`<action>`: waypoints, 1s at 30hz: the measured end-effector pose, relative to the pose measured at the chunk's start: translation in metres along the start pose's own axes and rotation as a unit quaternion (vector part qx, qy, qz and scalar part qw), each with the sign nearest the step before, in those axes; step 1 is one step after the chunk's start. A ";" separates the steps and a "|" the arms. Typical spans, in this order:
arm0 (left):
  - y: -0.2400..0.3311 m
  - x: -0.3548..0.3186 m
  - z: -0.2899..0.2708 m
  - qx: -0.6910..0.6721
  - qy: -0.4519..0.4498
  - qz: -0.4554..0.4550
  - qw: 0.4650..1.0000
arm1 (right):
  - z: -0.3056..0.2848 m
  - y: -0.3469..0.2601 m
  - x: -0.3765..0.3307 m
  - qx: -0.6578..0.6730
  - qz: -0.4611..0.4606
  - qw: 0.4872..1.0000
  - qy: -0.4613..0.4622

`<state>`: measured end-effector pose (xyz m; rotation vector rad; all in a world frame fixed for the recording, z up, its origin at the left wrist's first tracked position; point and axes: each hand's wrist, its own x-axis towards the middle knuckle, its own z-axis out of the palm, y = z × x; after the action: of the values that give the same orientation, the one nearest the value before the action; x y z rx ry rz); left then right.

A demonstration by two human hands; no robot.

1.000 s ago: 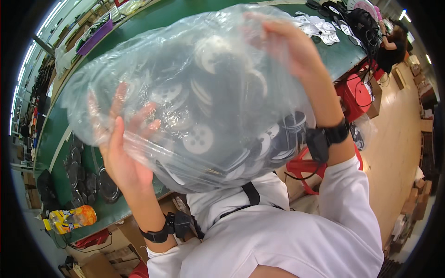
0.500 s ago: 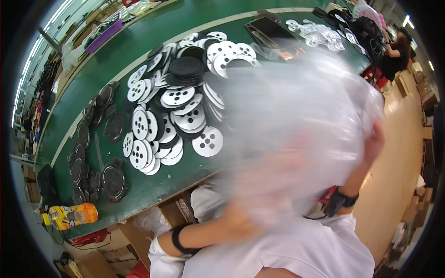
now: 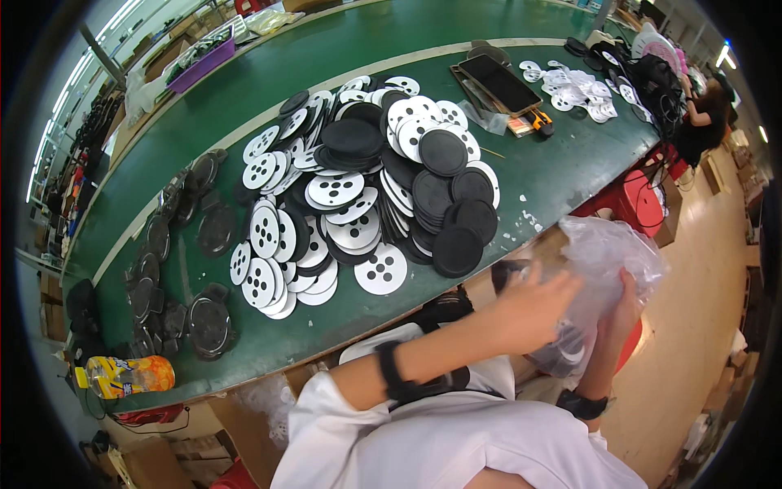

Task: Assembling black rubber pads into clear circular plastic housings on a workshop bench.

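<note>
My right hand (image 3: pixel 621 306) grips a clear plastic bag (image 3: pixel 607 248) by its side, off the table's near edge at the right. Dark round shapes with pale rims show through the lower part of the bag. Slightly blurred, my left hand (image 3: pixel 538 306) reaches across to the bag's left side with its fingers spread apart; whether it touches the plastic I cannot tell. Beyond the hands, a large heap of white discs with black holes (image 3: pixel 381 269) covers the green table, mixed with plain black discs (image 3: pixel 460 248).
Clear-and-dark round plastic parts (image 3: pixel 210 322) line the table's left side, near an orange drink bottle (image 3: pixel 130 376). A phone-like black slab (image 3: pixel 498 84) lies at the back, beside small white pieces (image 3: pixel 578 88). A red stool (image 3: pixel 642 202) stands right. Another person (image 3: pixel 707 122) is far right.
The bag has swung down and right, away from over the table, uncovering the black discs and the slab. My left hand has come off its blurred hold and moved right with fingers spread.
</note>
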<state>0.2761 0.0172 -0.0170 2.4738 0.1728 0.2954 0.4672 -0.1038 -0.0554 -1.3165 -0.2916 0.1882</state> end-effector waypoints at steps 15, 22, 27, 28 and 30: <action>-0.057 -0.220 -0.121 0.197 0.402 -0.358 0.819 | -0.129 0.391 -0.009 -0.710 0.262 0.558 -0.339; -0.087 -0.202 -0.106 0.246 0.312 -0.400 0.826 | -0.133 0.393 -0.009 -0.681 0.338 0.557 -0.333; -0.088 -0.198 -0.108 0.250 0.300 -0.399 0.830 | -0.153 0.372 0.003 -0.666 0.360 0.562 -0.332; -0.088 -0.196 -0.109 0.246 0.297 -0.397 0.833 | -0.159 0.367 0.006 -0.665 0.369 0.561 -0.327; -0.090 -0.190 -0.110 0.263 0.287 -0.411 0.825 | -0.170 0.357 0.013 -0.657 0.383 0.564 -0.322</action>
<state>0.0598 0.1155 -0.0186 2.4469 1.7156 0.6570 0.5437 -0.1691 -0.4383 -2.8265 -0.4835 1.4621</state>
